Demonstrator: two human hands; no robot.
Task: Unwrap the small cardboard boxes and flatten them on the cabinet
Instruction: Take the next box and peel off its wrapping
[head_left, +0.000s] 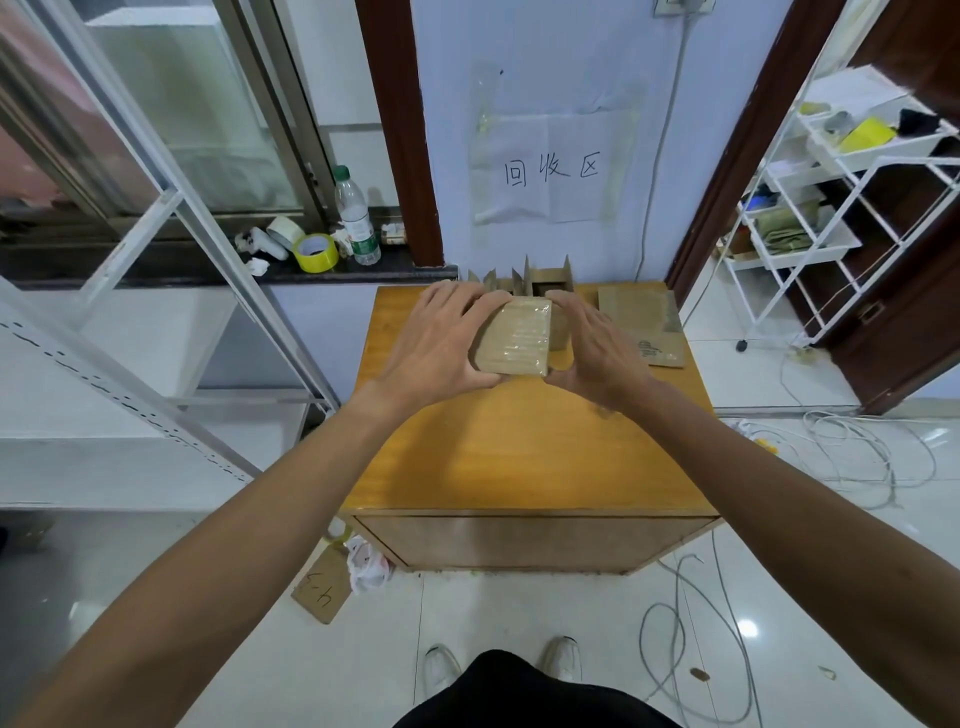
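A small cardboard box (514, 336) wrapped in clear tape is held above the far half of the wooden cabinet (524, 447). My left hand (441, 340) grips its left side, fingers over the far edge and thumb under the near corner. My right hand (597, 343) holds the right side the same way. Behind them, an opened box (549, 280) with raised flaps stands at the cabinet's back edge. Flattened cardboard pieces (647, 325) lie on the back right corner.
A windowsill on the left carries a plastic bottle (356, 218) and yellow tape rolls (315, 252). A white wire rack (841, 208) stands at the right. Cables (852, 457) lie on the tiled floor. Cardboard scrap (321, 587) leans at the cabinet's left foot.
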